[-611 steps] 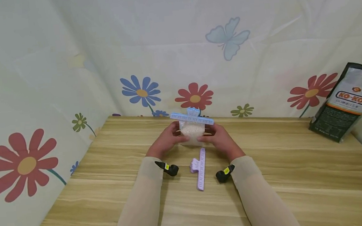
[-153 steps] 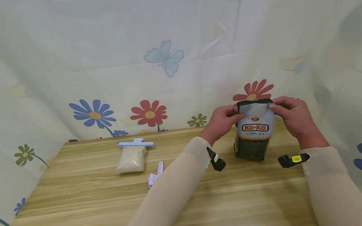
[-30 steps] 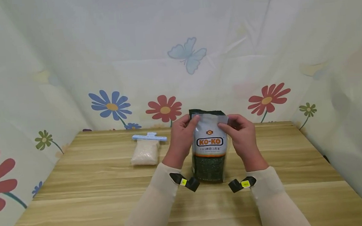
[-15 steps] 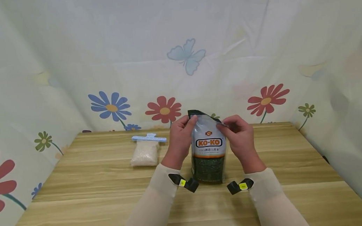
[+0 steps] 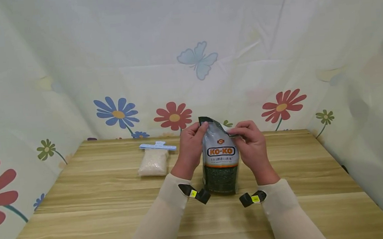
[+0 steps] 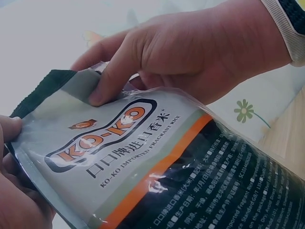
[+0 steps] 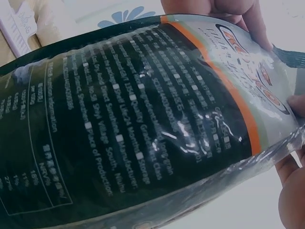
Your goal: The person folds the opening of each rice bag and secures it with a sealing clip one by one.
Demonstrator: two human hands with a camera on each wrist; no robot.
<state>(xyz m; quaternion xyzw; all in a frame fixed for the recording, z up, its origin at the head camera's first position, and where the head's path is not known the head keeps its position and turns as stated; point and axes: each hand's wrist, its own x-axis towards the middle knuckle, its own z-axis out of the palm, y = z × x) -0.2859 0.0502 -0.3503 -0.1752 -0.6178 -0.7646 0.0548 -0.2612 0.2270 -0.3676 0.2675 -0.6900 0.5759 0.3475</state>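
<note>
A green and white KO-KO rice bag (image 5: 222,178) stands upright at the middle of the table, its front toward me. My left hand (image 5: 191,147) pinches its top left edge, thumb in front. At the top right, my right hand (image 5: 251,145) pinches the bag's mouth, which is bent inward and down there. In the left wrist view the right thumb presses a folded flap of the rim (image 6: 78,86). A long lilac bag clip (image 7: 18,26) shows at the corner of the right wrist view; it is out of sight in the head view.
Left of my left hand lies a small clear bag of rice (image 5: 153,163), closed by a pale blue clip (image 5: 158,146). The wooden table (image 5: 100,200) ends at a white flowered cloth (image 5: 141,63) at the back and sides.
The KO-KO bag has come from the far right to the middle, gripped by both hands. Within the last second my right hand has bent its top right corner inward and down.
</note>
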